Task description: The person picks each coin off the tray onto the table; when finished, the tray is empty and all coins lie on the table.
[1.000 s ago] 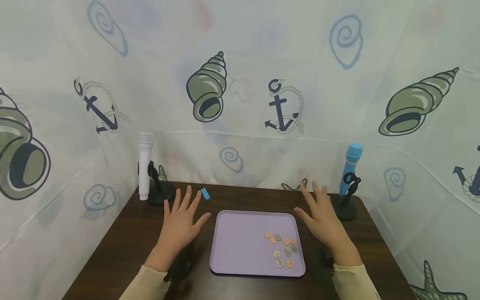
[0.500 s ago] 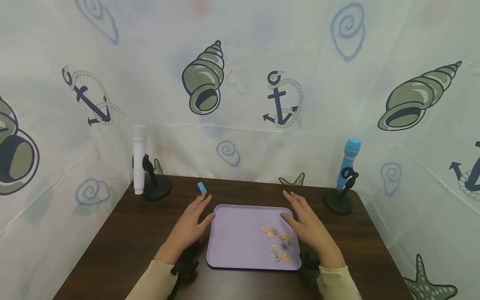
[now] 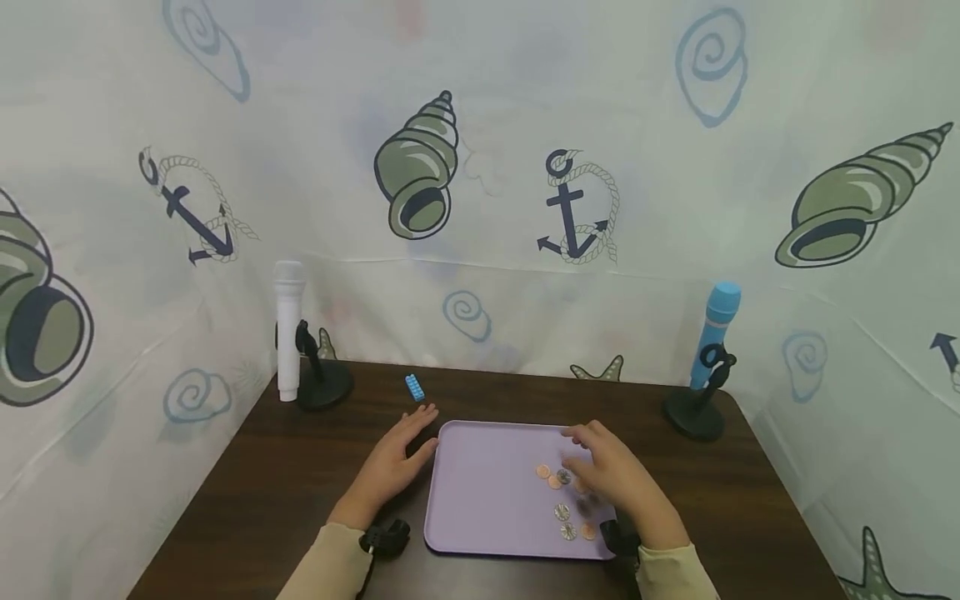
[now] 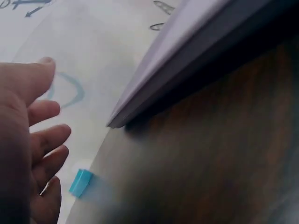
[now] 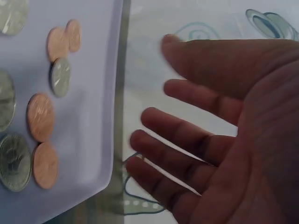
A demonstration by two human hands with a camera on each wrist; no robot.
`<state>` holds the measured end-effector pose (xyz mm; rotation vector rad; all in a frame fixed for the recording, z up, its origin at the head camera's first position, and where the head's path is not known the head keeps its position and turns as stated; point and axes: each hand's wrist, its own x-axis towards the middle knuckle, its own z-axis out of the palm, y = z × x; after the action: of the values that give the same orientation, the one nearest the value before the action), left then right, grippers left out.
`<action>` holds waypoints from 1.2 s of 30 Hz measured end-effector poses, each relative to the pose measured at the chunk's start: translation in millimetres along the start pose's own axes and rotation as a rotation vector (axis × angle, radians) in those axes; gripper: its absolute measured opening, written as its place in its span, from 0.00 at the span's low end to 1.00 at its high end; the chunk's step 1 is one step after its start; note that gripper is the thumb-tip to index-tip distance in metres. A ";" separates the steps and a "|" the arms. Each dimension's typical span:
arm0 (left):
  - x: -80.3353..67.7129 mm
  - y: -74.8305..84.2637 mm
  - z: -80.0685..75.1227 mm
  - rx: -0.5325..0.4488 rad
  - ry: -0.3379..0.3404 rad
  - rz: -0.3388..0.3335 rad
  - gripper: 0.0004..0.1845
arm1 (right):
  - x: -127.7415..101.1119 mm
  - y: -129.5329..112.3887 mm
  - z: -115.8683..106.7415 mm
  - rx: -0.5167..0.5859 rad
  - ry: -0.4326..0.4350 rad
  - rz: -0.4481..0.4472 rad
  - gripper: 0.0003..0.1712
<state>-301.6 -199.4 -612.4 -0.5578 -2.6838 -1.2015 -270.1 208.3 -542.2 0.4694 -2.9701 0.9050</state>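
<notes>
A lilac tray [image 3: 480,500] lies on the dark wooden table, with copper-coloured coins [image 3: 543,472] and silver-coloured coins [image 3: 562,512] scattered over its right part. My right hand [image 3: 618,475] hovers above the tray's right side, fingers loosely bent and holding nothing. It hides some of the coins in the head view; the right wrist view shows several coins [image 5: 41,116] to the left of the fingers. Beside the tray's left edge is my left hand [image 3: 390,471], its fingers extended and nothing in them. Whether it touches the table or the tray, I cannot tell.
A small blue studded block [image 3: 415,387] lies behind the tray, beyond my left fingertips. At the back left a white microphone-shaped stick [image 3: 288,333] stands in a black stand [image 3: 325,385]; a blue one [image 3: 712,333] stands in another black stand [image 3: 693,414] at the back right.
Both hands have come inward and lower from their spread, raised position. My right hand has moved over the tray's coins and its fingers have bent more. My left hand has drawn close to the tray.
</notes>
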 end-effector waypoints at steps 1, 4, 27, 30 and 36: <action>-0.6 -0.4 4.1 -0.007 -0.009 -0.012 0.32 | -1.0 3.5 1.0 -0.001 -0.019 0.007 0.23; -2.7 -1.6 11.2 0.001 -0.059 -0.059 0.34 | -2.4 11.1 4.4 0.017 -0.083 0.030 0.20; -3.3 -2.4 19.8 0.107 -0.147 -0.102 0.35 | 5.7 38.2 23.8 0.200 -0.149 0.031 0.10; -1.4 -2.8 19.9 0.111 -0.142 -0.121 0.35 | 7.4 49.2 16.3 0.405 -0.150 0.051 0.08; -3.7 -5.0 20.0 0.114 -0.136 -0.138 0.35 | -3.8 91.4 12.5 0.737 0.071 0.148 0.20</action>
<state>-299.8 -188.6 -630.2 -0.4595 -2.9263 -1.0693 -291.2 274.7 -602.7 0.1965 -2.5372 1.9801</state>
